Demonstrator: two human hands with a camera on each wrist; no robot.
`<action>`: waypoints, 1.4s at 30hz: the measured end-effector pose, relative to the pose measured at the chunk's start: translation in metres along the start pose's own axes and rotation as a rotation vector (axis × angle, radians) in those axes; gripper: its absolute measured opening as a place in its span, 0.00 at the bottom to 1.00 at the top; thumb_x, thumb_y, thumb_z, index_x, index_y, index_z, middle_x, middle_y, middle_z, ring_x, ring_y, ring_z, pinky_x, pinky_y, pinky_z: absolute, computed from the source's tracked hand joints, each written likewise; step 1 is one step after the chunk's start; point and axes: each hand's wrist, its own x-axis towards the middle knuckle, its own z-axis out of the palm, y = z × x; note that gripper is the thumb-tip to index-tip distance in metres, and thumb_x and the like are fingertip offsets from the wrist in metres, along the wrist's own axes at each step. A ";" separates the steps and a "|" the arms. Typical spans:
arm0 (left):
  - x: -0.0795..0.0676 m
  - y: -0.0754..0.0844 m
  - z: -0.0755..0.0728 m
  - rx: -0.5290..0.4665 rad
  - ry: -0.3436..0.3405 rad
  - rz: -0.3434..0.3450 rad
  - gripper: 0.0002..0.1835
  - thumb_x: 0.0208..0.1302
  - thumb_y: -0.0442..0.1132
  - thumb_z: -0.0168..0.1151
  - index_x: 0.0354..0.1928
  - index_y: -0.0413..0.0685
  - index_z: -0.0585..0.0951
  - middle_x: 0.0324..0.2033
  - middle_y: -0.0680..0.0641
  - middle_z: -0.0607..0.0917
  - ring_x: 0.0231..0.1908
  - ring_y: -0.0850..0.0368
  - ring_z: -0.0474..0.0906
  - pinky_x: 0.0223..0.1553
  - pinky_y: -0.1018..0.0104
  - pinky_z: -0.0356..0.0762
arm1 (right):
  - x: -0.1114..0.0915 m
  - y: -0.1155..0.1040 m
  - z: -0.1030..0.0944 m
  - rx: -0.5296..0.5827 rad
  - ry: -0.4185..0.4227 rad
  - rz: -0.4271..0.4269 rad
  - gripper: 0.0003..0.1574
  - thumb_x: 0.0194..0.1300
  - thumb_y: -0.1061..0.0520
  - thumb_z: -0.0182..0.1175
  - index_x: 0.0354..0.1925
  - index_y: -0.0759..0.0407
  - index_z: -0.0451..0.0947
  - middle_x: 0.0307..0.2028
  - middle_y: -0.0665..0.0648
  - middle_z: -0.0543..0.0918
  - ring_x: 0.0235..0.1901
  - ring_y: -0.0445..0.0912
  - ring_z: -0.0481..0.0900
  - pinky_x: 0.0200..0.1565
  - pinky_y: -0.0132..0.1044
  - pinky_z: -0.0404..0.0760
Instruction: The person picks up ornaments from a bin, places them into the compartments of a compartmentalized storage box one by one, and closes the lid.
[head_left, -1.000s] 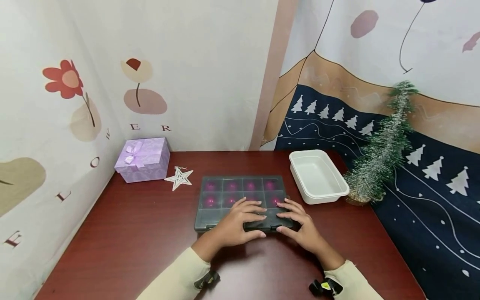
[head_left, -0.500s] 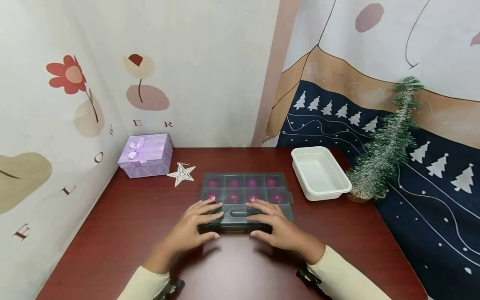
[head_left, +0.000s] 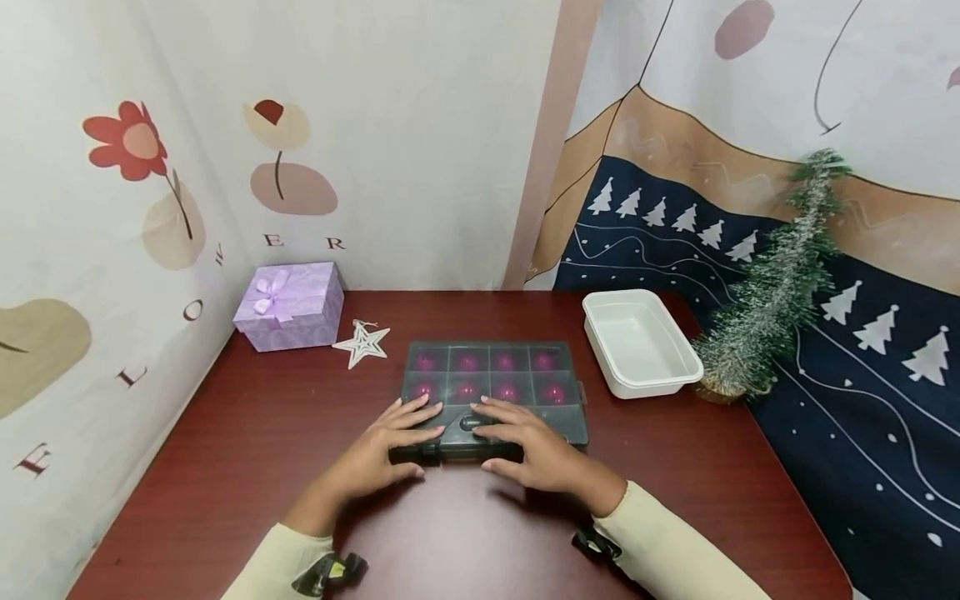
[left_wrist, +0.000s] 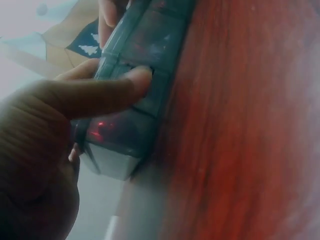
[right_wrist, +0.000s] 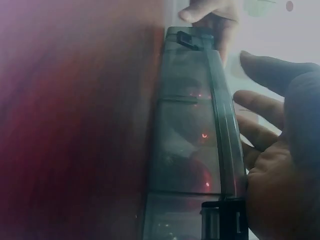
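A dark transparent compartment box lies on the table with its lid down. Several pink shiny balls show through the lid, one to a compartment in the back two rows. My left hand rests on the box's front left corner, fingers extended on the lid, thumb in front near a black latch. That latch looks tilted outward in the right wrist view. My right hand lies over the front right part, fingers loosely spread on the lid, thumb apart from the front face. It hides part of the front edge.
A white plastic tub stands right of the box, beside a small tinsel Christmas tree. At the back left are a lilac gift box and a white star ornament. The table meets fabric-covered walls behind.
My left hand has moved left from the middle of the box's front to its left corner. My right hand has shifted left from the right corner. The lid stays down.
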 end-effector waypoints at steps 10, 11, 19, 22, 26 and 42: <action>-0.002 -0.016 0.014 0.044 0.122 0.075 0.40 0.44 0.30 0.88 0.65 0.54 0.89 0.72 0.44 0.84 0.81 0.48 0.69 0.89 0.62 0.43 | 0.000 0.003 -0.002 0.102 0.010 0.033 0.34 0.70 0.52 0.77 0.69 0.60 0.83 0.81 0.59 0.72 0.84 0.58 0.64 0.77 0.64 0.74; -0.003 -0.017 0.015 0.047 0.130 0.085 0.40 0.44 0.31 0.88 0.65 0.54 0.89 0.71 0.44 0.84 0.81 0.48 0.69 0.88 0.64 0.42 | 0.000 0.003 -0.001 0.107 0.006 0.037 0.34 0.70 0.52 0.77 0.69 0.60 0.83 0.81 0.58 0.72 0.84 0.58 0.64 0.77 0.64 0.74; -0.002 -0.019 0.019 0.087 0.175 0.139 0.39 0.43 0.34 0.89 0.64 0.53 0.89 0.69 0.44 0.86 0.78 0.45 0.73 0.88 0.63 0.48 | -0.002 0.004 -0.001 0.133 0.016 0.032 0.33 0.69 0.54 0.77 0.69 0.60 0.84 0.81 0.60 0.73 0.84 0.59 0.65 0.76 0.65 0.75; -0.002 -0.018 0.019 0.089 0.178 0.140 0.39 0.43 0.35 0.89 0.64 0.53 0.89 0.70 0.44 0.86 0.78 0.46 0.73 0.88 0.61 0.49 | -0.002 0.003 -0.002 0.145 0.014 0.030 0.33 0.70 0.53 0.77 0.69 0.60 0.84 0.81 0.60 0.73 0.84 0.59 0.65 0.76 0.65 0.75; -0.003 -0.018 0.018 0.092 0.171 0.144 0.40 0.43 0.33 0.89 0.65 0.53 0.89 0.70 0.44 0.86 0.79 0.47 0.72 0.89 0.62 0.47 | -0.002 0.003 -0.003 0.158 0.012 0.024 0.32 0.70 0.54 0.76 0.69 0.60 0.84 0.81 0.60 0.72 0.84 0.59 0.65 0.76 0.63 0.75; -0.004 -0.015 0.015 0.061 0.131 0.119 0.37 0.50 0.41 0.87 0.66 0.52 0.88 0.72 0.43 0.84 0.81 0.45 0.69 0.89 0.63 0.41 | -0.002 0.003 -0.005 0.181 0.017 0.015 0.30 0.70 0.55 0.76 0.67 0.60 0.85 0.80 0.61 0.73 0.82 0.59 0.67 0.76 0.63 0.75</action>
